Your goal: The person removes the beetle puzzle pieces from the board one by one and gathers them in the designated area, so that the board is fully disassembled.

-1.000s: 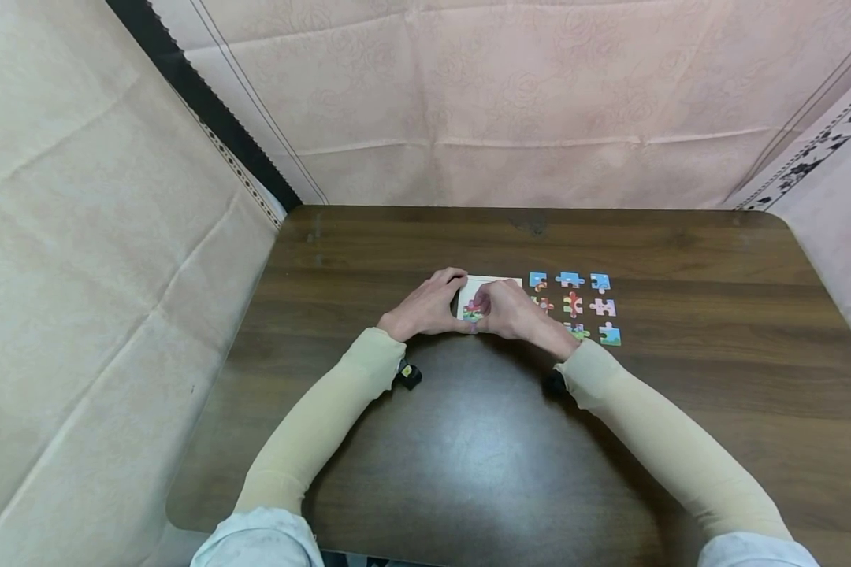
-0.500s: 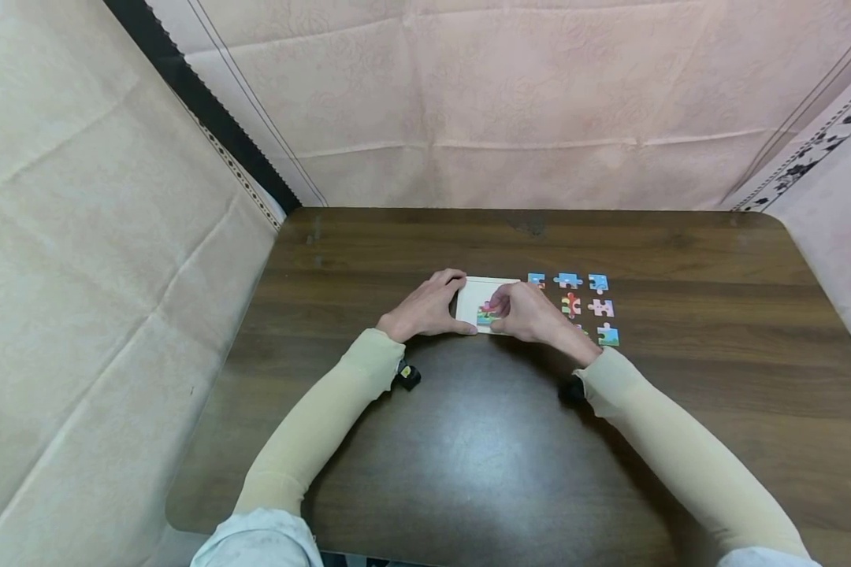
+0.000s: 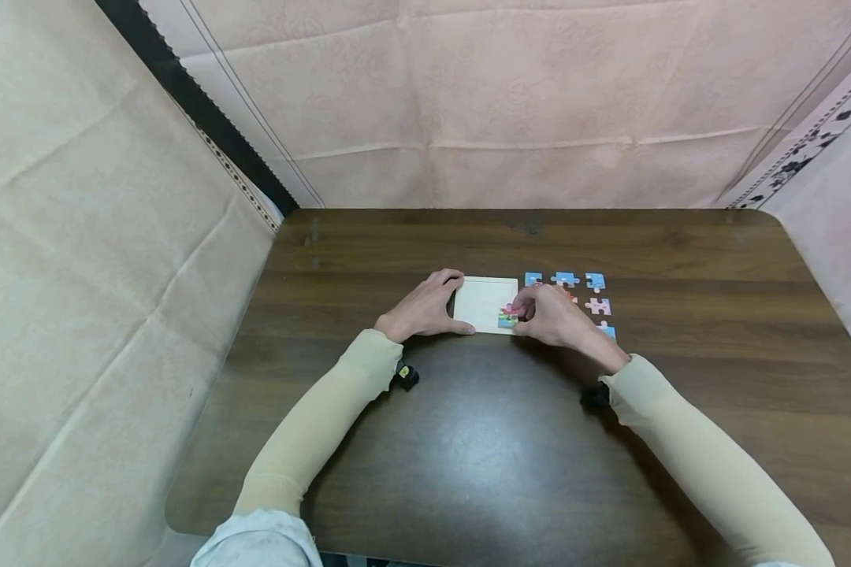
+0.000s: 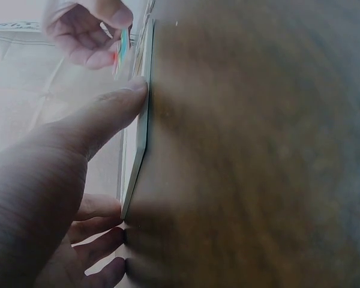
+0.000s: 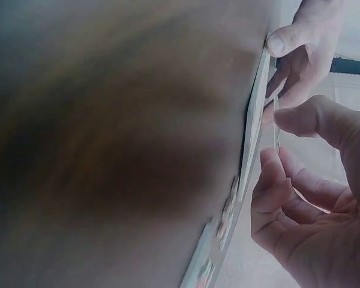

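A shallow white puzzle tray (image 3: 478, 303) lies on the table, its bare inside showing. My left hand (image 3: 424, 309) holds it at the left, thumb (image 4: 129, 93) against the near edge and fingers at the far left corner. Between thumb and fingers my right hand (image 3: 559, 316) pinches a jigsaw piece (image 3: 507, 318) coloured pink, green and blue, over the tray's near right corner. In the left wrist view this piece (image 4: 123, 45) is tilted on edge and held above the tray. The right wrist view shows only its thin edge (image 5: 276, 129).
Several loose jigsaw pieces lie right of the tray, among them a blue one (image 3: 565, 279), another blue one (image 3: 595, 281) and a pink one (image 3: 599, 306). My right hand covers some of them. The brown wooden table (image 3: 468, 441) extends toward me; a pale cloth (image 3: 525, 102) hangs behind it.
My right hand has moved to the right across the tray, carrying the jigsaw piece from the tray's left part to its near right corner. My left hand has stayed on the tray.
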Action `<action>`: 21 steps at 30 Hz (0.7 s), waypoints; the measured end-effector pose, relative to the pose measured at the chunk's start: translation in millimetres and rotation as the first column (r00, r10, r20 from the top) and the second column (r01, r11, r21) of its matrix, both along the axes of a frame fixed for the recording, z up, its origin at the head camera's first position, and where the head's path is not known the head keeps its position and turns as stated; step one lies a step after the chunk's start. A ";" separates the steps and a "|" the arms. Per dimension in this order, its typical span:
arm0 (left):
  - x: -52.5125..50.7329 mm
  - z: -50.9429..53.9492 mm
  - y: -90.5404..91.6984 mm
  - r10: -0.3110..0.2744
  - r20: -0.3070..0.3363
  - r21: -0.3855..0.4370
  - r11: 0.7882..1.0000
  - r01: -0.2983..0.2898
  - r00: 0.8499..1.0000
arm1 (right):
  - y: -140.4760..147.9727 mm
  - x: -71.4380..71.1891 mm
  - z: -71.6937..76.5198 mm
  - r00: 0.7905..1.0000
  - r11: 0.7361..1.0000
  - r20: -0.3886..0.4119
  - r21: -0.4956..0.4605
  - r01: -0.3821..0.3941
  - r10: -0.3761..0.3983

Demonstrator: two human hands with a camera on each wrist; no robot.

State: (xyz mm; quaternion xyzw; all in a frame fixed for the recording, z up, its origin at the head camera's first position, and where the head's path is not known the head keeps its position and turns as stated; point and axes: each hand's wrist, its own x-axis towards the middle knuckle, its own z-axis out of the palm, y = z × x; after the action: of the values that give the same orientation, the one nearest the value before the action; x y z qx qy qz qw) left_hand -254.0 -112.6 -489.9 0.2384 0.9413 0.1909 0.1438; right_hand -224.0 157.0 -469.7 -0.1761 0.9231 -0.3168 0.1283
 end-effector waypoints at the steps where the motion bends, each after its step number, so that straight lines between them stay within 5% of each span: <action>1: -0.1 0.2 -0.3 0.000 0.000 0.002 1.000 0.000 1.000 | 2.5 0.5 -0.5 1.000 1.000 -0.005 0.000 0.000 0.000; 11: -0.9 -0.3 -3.8 -0.004 -0.001 0.004 1.000 0.004 1.000 | 19.4 6.4 -3.1 0.998 1.000 -0.069 0.028 -0.001 0.003; 21: -1.6 0.8 -7.2 0.002 0.010 0.009 1.000 -0.002 1.000 | 29.6 7.7 -3.9 0.999 0.999 -0.049 0.045 -0.004 0.006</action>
State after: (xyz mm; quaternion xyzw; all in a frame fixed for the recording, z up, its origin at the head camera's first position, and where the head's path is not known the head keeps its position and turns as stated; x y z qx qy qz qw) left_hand -255.6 -119.7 -489.1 0.2373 0.9400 0.1963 0.1471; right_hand -216.3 186.5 -473.6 -0.1834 0.9324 -0.2911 0.1104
